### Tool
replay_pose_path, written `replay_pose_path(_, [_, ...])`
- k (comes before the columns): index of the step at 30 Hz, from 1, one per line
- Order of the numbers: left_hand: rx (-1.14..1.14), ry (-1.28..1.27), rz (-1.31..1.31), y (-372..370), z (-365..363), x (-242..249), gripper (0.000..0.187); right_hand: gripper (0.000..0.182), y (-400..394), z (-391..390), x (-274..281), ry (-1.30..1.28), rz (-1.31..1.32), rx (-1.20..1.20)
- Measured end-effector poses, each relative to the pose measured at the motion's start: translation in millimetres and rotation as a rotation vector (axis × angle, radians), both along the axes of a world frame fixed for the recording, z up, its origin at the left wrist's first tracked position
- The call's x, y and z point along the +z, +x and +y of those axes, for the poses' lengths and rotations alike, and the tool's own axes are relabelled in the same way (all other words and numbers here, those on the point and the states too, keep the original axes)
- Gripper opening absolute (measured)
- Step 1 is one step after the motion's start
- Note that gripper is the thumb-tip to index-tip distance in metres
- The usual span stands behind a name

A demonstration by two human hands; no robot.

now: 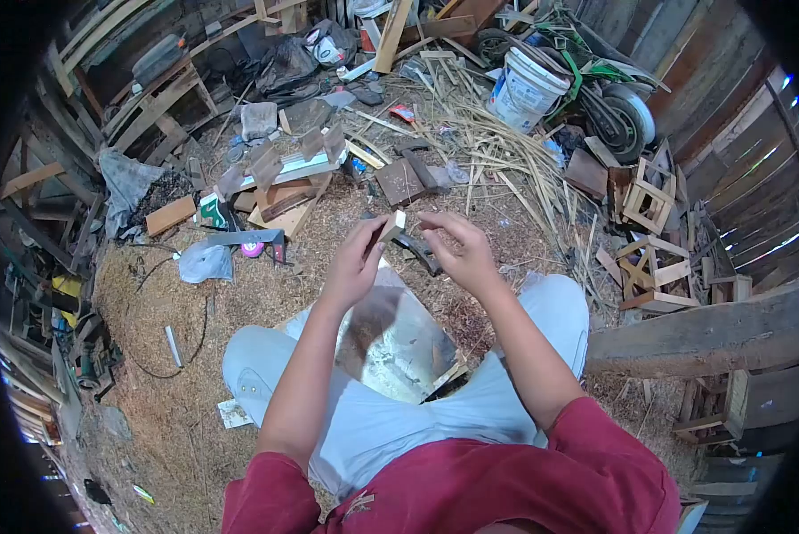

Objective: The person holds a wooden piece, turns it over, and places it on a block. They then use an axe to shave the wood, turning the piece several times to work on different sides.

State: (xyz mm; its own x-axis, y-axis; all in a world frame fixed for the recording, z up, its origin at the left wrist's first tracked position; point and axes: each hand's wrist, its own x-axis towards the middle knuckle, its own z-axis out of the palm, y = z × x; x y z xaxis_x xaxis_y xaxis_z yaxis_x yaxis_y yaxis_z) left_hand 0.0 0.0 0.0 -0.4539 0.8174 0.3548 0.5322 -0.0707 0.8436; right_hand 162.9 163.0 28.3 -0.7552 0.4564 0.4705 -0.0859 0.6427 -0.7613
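My left hand (pixel 353 265) is closed around a small wooden block (pixel 397 224), whose pale end faces up and to the right. Across a small gap from the block is my right hand (pixel 464 256), its fingers bent but apart and nothing visible in them. Below and between the hands lies a dark object (pixel 420 254), partly hidden; I cannot make out its kind. A worn, shiny flat panel (pixel 391 343) rests between my legs, under my forearms.
Sawdust and shavings cover the ground (pixel 164 329). Ahead lie wood offcuts (pixel 399 181) and a heap of thin strips (pixel 506 165). A white bucket (pixel 526 93) stands by a green motorbike (pixel 609 98). Small wooden frames (pixel 657 271) and a thick beam (pixel 702 334) are at right.
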Motion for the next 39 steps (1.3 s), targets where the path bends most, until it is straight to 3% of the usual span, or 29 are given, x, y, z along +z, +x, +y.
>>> replay_pose_path(3, [-0.022,0.013,0.105,-0.9,-10.6,12.7,0.038,0.033,-7.0,-16.2,-0.7,0.043,0.065,0.002])
replay_pose_path(8, [-0.101,0.027,0.053,5.6,0.9,0.0,0.036,0.034,0.1,-11.2,4.8,0.133,0.1,-0.032])
replay_pose_path(14, [-0.111,0.003,-0.134,15.0,0.5,-1.1,0.038,0.033,0.4,-7.6,6.3,0.083,0.096,-0.021])
replay_pose_path(17, [-0.178,-0.005,-0.361,6.4,7.4,-28.6,0.038,0.032,-2.1,-3.4,2.4,0.081,0.105,-0.015])
replay_pose_path(26, [-0.314,-0.062,-0.699,12.1,7.3,-7.0,0.042,0.031,-3.1,3.1,-15.4,-0.388,-0.07,0.014])
replay_pose_path(32, [-0.178,0.058,-0.84,8.8,16.5,-14.7,0.046,0.033,-7.6,11.4,-26.0,-0.371,-0.004,-0.056])
replay_pose_path(39, [0.29,0.319,-1.213,-34.2,7.4,-24.6,0.058,0.034,-7.5,11.5,-33.3,-0.424,-0.118,0.087])
